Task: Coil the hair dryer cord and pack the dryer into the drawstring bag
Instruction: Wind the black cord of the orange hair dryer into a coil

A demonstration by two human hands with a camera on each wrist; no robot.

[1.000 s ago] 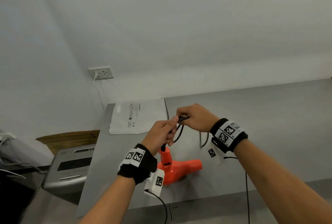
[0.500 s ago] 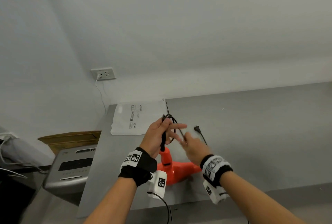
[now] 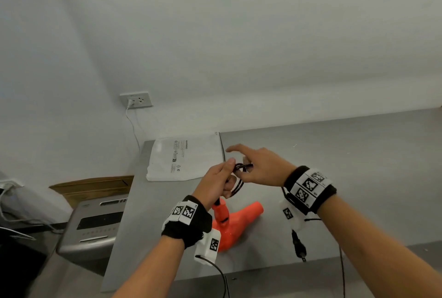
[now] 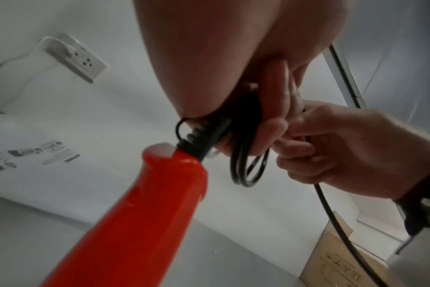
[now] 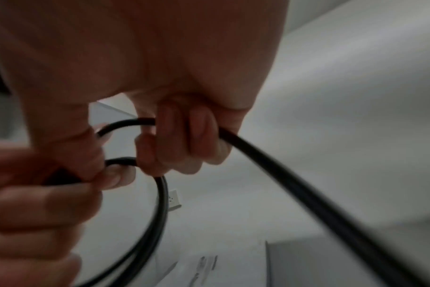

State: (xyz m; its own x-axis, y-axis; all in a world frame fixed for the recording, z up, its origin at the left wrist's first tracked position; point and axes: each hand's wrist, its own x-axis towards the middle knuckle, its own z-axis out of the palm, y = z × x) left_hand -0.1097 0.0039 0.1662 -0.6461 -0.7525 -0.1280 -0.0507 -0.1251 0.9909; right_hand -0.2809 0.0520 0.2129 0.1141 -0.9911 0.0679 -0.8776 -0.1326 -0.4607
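An orange hair dryer [image 3: 235, 220] lies on the grey table [image 3: 358, 178], handle up [image 4: 135, 213]. Its black cord [image 3: 239, 184] forms small loops [image 4: 248, 169] just above the handle. My left hand [image 3: 218, 181] grips those loops, fingers curled round them [image 4: 270, 124]. My right hand [image 3: 257, 167] is right beside it, lower fingers curled round the running cord [image 5: 184, 136], index finger stretched out. The cord's black plug [image 3: 299, 246] hangs below my right wrist. The white bag [image 3: 184, 157] lies flat at the table's back left corner.
A wall socket [image 3: 136, 99] with a white plug sits on the wall behind. A grey machine [image 3: 95, 223] and a cardboard box [image 3: 93, 186] stand left of the table. Bare table surface stretches to the right.
My right hand has come back up from near the dryer to the left hand, bringing another turn of cord. The plug has moved from the table behind to hanging under my right wrist.
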